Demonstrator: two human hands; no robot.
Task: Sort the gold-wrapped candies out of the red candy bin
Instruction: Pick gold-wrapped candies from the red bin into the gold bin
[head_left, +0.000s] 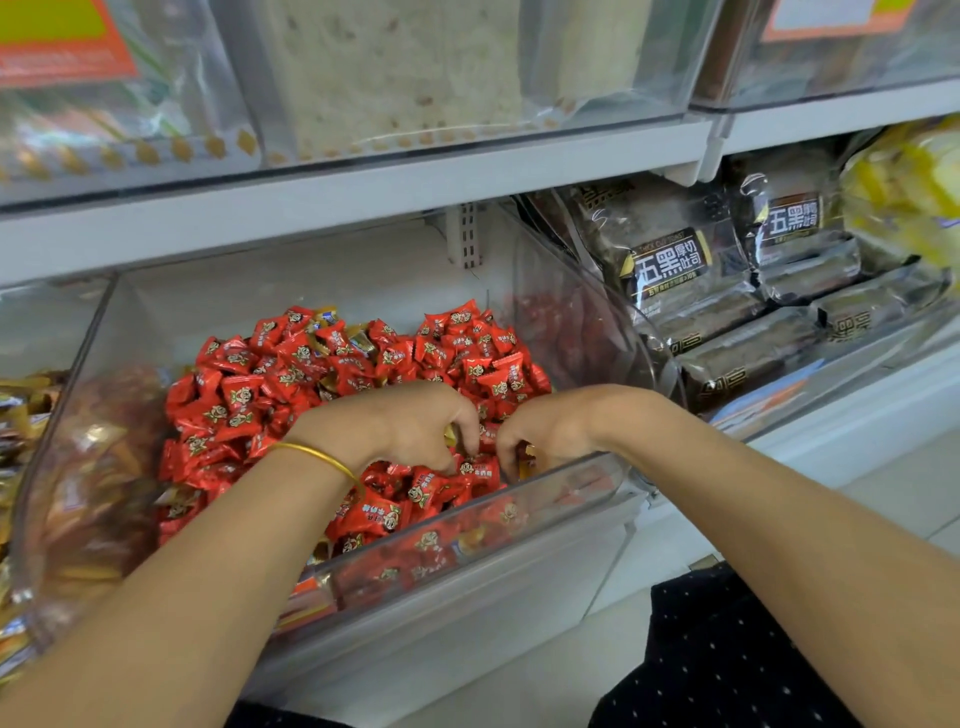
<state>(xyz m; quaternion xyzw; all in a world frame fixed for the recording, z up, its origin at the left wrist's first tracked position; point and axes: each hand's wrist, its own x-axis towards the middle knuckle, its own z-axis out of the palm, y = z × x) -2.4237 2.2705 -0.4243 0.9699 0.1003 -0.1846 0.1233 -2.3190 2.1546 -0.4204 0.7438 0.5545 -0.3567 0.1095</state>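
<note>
Picking is underway: the left hand (415, 423) and right hand (545, 431) have fingers (511, 457) curled round gold-wrapped candies (529, 451), so next they should lift over the red candy bin (571, 470) front wall just below, staying under the shelf (311, 208) above, while more gold lies beyond.

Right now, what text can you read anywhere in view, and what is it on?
"五黑厚切吐司": label on the near dark bread pack; smaller lines around it are too small to read.
"五黑": label on the second dark bread pack; the rest is unclear.
red candies: print too blurred to read.
gold candy in the right hand: nothing readable.
orange shelf labels: blurred, unreadable.
</note>
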